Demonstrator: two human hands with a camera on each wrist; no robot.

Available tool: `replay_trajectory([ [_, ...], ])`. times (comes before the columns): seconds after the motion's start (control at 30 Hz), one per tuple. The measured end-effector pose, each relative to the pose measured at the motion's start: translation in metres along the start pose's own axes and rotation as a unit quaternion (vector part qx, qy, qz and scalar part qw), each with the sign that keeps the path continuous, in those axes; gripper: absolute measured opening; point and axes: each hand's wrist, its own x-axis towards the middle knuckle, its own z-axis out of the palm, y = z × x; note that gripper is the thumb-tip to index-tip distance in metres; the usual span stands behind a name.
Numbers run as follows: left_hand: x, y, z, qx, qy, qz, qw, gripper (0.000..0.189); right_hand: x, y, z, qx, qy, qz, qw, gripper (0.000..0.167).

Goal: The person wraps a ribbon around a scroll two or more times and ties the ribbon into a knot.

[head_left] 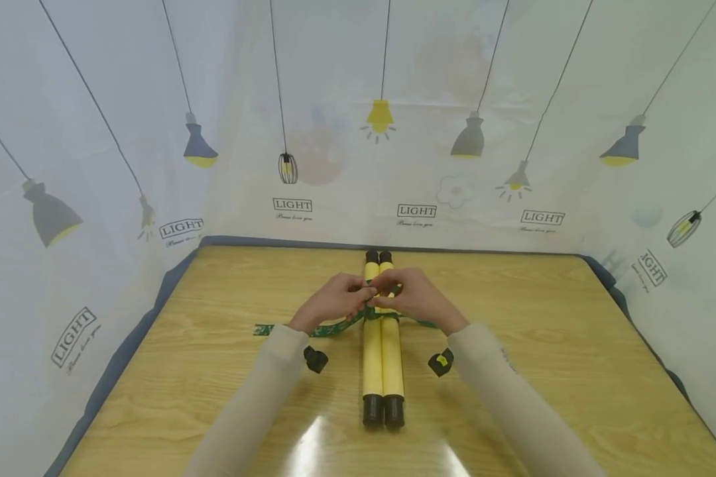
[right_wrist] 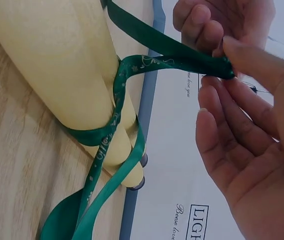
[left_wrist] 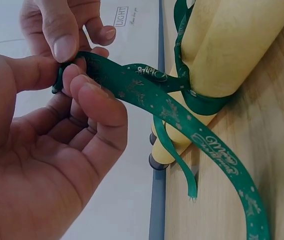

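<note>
Two yellow tubes with black end caps lie side by side on the table, a green printed ribbon wrapped around both. Above the tubes, my left hand pinches a folded part of the ribbon between thumb and fingers. My right hand meets it there, its thumb and forefinger pinching the same bunched ribbon. One ribbon tail runs left across the table in the head view; another stretch passes right, partly under the right wrist. The pinched fold itself is mostly covered by fingertips.
The wooden table has a dark blue cloth edge along its back and sides. A black wrist-camera piece shows beside the left sleeve, another beside the right. White curtains printed with lamps surround the table.
</note>
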Motion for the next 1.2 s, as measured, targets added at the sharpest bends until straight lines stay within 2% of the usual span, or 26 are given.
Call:
replay_trajectory([
  [0.23,-0.001,-0.004,-0.001,0.002,0.008,0.011,0.9999,0.04,0.0,-0.003,0.003,-0.001,0.016,0.005,0.9999,0.015],
  [0.47,-0.002,-0.006,-0.003,-0.02,-0.001,0.012,0.9997,0.055,0.0,0.003,0.005,0.018,0.027,0.007,0.9994,0.01],
  [0.67,-0.001,-0.009,-0.01,-0.015,0.003,0.003,0.9999,0.051,0.0,0.006,0.006,0.04,0.035,0.022,0.9983,0.01],
  [0.97,0.013,-0.025,-0.026,0.021,0.059,-0.007,0.998,0.037,-0.002,0.006,0.006,0.037,0.033,0.024,0.9985,0.013],
  [1.1,0.026,-0.035,-0.028,0.069,0.075,-0.011,0.9947,0.036,-0.003,0.007,0.006,0.036,0.033,0.03,0.9984,0.013],
  [1.2,0.036,-0.041,-0.027,0.103,0.075,-0.016,0.9918,0.033,-0.004,0.008,0.007,0.034,0.032,0.032,0.9984,0.014],
])
